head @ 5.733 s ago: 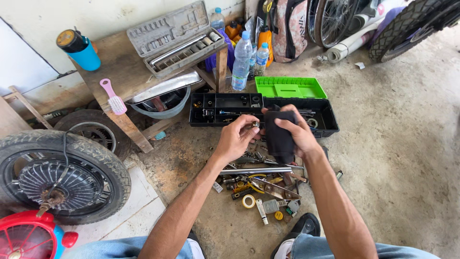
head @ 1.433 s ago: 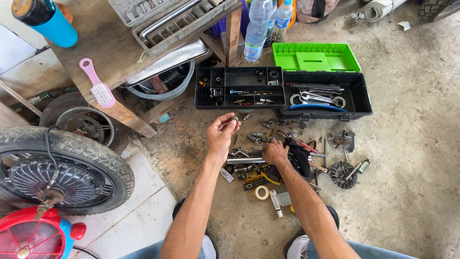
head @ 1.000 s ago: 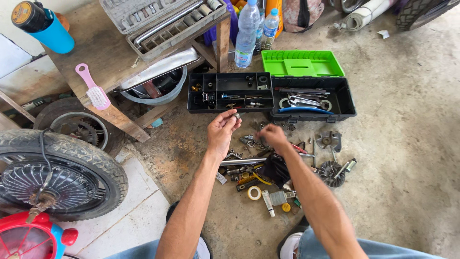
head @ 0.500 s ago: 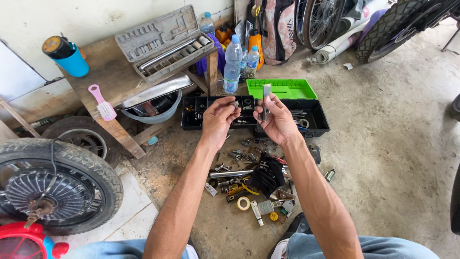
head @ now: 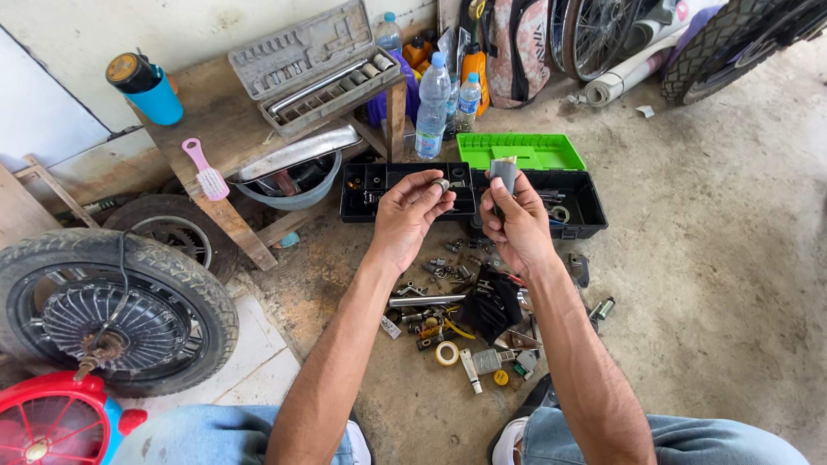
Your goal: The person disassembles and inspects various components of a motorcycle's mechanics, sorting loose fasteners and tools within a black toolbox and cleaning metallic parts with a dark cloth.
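My left hand (head: 407,215) is raised above the floor and pinches a small round metal part (head: 442,184) between thumb and fingertips. My right hand (head: 515,226) is close beside it and grips a grey cylindrical socket-like piece (head: 504,175) upright. Both hands hover over a scatter of small tools and parts (head: 469,319) lying on the concrete. Just behind the hands stands an open black toolbox (head: 584,200) with a green tray (head: 520,151).
A wooden bench (head: 226,146) carries a grey socket set case (head: 314,62), a pink brush (head: 206,170) and a blue bottle (head: 148,86). Water bottles (head: 433,105) stand behind the toolbox. A wheel with tyre (head: 112,310) lies at the left; more wheels lean at the back right.
My right hand picked the grey piece out of the parts on the floor and lifted it. Both hands rose and came together in front of the toolbox.
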